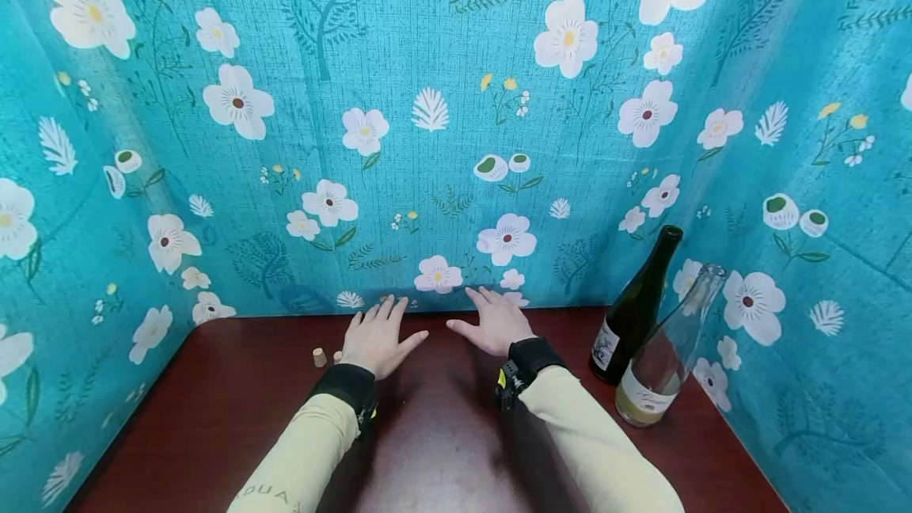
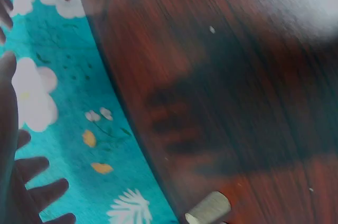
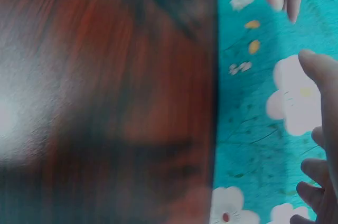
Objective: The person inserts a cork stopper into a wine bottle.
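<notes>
On glossy dark wood bench (image 1: 214,418): left hand (image 1: 378,339) and right hand (image 1: 495,324) flat, fingers spread, holding nothing. Small cylindrical cork (image 1: 320,357) just beside left hand. Two glass bottles right: dark bottle (image 1: 636,309), clear bottle (image 1: 670,351).

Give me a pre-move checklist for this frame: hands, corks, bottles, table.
1. Left hand free: ok, flat on the table, fingers spread, holding nothing.
2. Right hand free: ok, flat on the table, holding nothing.
3. Cork within reach: ok, it stands just left of the left hand, not touching it; a second small piece beside it is too small to identify.
4. Dark bottle stable: ok, upright by the right wall, mouth open.
5. Clear bottle stable: ok, standing in front of the dark one, mouth open, a little pale liquid at the bottom.
6. Bottles touching each other: cannot tell, they overlap in the head view.
</notes>
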`<state>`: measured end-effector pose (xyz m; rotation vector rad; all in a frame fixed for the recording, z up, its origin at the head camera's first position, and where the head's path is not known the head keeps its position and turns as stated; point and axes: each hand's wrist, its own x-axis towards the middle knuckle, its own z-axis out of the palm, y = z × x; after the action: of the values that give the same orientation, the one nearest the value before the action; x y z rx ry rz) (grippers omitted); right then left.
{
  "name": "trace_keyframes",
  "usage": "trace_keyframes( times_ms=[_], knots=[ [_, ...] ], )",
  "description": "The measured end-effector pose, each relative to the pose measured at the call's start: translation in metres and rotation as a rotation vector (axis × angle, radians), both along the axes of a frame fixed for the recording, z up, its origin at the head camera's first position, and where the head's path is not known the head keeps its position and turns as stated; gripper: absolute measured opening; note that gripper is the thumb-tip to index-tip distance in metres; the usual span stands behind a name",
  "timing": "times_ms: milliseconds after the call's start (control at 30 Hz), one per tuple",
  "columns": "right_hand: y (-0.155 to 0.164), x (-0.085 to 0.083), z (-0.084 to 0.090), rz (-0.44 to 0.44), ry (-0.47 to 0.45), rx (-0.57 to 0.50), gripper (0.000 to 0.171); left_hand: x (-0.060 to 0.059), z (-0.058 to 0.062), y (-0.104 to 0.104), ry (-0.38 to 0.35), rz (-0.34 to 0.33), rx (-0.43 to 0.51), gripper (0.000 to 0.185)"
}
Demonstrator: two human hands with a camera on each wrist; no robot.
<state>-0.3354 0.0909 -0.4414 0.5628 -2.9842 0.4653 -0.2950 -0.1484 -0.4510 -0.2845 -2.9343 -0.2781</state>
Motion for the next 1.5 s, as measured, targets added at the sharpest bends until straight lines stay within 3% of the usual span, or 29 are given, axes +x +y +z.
trace_keyframes(
  times_ms=[233,500,633,833,967,1067,1300,1500],
  knots=[
    [0.007,0.007,0.030,-0.018,0.040,-0.108,0.085,0.004,0.011,0.009,0.021,0.006,0.038,0.086],
    [0.035,0.033,0.081,-0.053,0.136,-0.295,0.091,0.014,0.027,0.010,0.044,-0.012,0.111,0.087],
    [0.050,0.056,0.099,-0.106,0.321,-0.389,0.095,0.024,0.031,0.010,0.092,-0.044,0.151,0.085],
    [0.080,0.082,0.107,-0.208,0.739,-0.604,0.094,0.047,0.032,0.016,0.140,-0.108,0.211,0.084],
    [0.100,0.085,0.104,-0.289,0.864,-0.730,0.098,0.060,0.034,0.021,0.161,-0.158,0.230,0.083],
    [0.112,0.083,0.097,-0.352,0.828,-0.785,0.100,0.069,0.036,0.025,0.171,-0.197,0.238,0.083],
    [0.125,0.077,0.079,-0.492,0.577,-0.926,0.107,0.080,0.038,0.035,0.177,-0.247,0.251,0.082],
    [0.130,0.065,0.062,-0.572,0.438,-0.952,0.106,0.084,0.037,0.040,0.180,-0.266,0.260,0.081]
  ],
)
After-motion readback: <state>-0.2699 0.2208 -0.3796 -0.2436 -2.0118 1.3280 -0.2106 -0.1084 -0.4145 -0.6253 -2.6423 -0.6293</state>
